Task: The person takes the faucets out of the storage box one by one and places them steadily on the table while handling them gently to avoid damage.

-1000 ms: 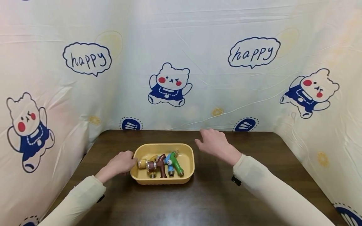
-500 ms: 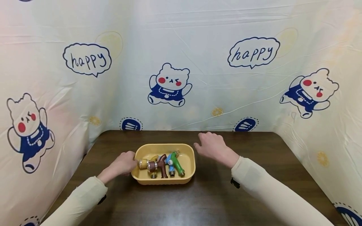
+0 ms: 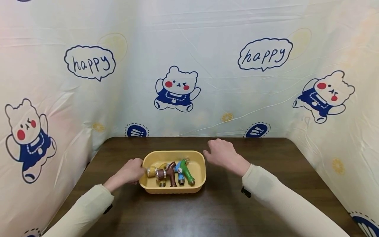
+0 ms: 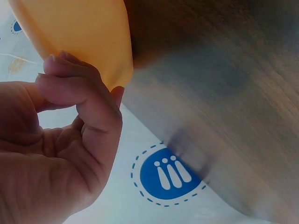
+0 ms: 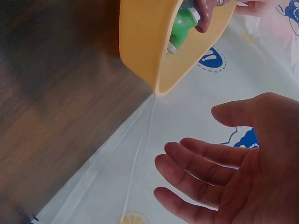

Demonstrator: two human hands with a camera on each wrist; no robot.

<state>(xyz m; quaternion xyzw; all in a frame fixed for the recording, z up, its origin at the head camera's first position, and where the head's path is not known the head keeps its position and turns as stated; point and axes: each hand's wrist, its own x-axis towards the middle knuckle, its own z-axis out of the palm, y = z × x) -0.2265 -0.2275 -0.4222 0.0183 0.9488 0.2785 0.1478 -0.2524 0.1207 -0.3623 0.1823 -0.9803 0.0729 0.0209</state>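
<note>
A yellow rectangular plastic tray (image 3: 171,190) sits on the dark table, holding several coloured taps with threaded metal ends. A brown tap (image 3: 172,174) lies over a yellow tap (image 3: 151,171) at the left; a green tap (image 3: 186,172) overlaps a blue tap (image 3: 181,179) farther right. My left hand (image 3: 130,171) is at the tray's left end, its curled fingers (image 4: 96,105) right against the wall and rim. Beyond the opposite end, my right hand (image 3: 223,154) is raised with relaxed, spread fingers (image 5: 187,175), holding nothing and apart from the tray.
The dark wooden table (image 3: 177,214) ends at a back edge just behind both hands. A pale printed curtain (image 3: 222,85) with bears and lettering hangs round the back and sides.
The tray with the taps has slid slightly to the right, and my left hand has moved along with it. My right hand has dropped a little and drawn slightly left.
</note>
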